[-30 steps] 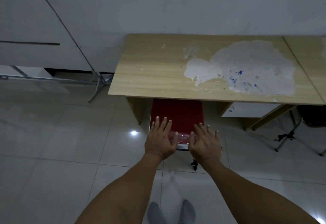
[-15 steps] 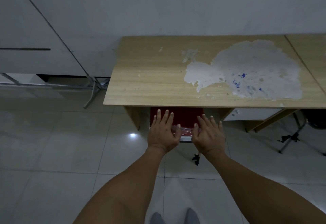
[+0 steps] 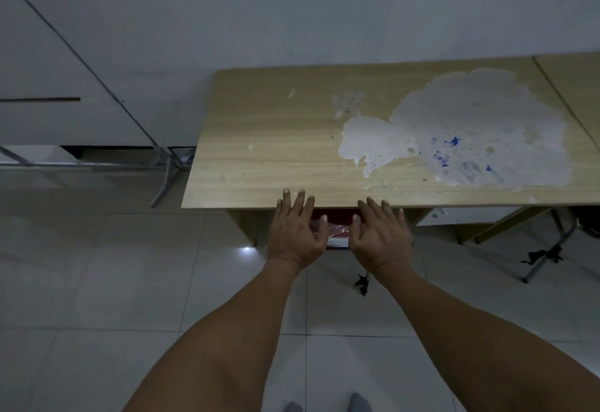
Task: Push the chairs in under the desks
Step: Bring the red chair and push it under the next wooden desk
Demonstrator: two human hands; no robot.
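Note:
A red-seated chair [image 3: 334, 217] sits almost wholly under a light wooden desk [image 3: 266, 152]; only a thin strip of its seat and its pale front edge show. My left hand [image 3: 297, 233] and my right hand [image 3: 378, 236] lie side by side on that front edge, fingers straight and spread. The fingertips of both hands reach the desk's front edge. A large white worn patch with blue specks marks the desk top on the right.
A second desk [image 3: 578, 87] adjoins on the right, with another chair's metal legs [image 3: 548, 256] below it. A metal frame [image 3: 165, 165] stands against the wall to the left. Pale floor tiles spread in front, and my feet show at the bottom edge.
The red chair has slid forward under the desk, pushed by both hands. Far less of its seat shows now, and my fingertips have reached the desk edge.

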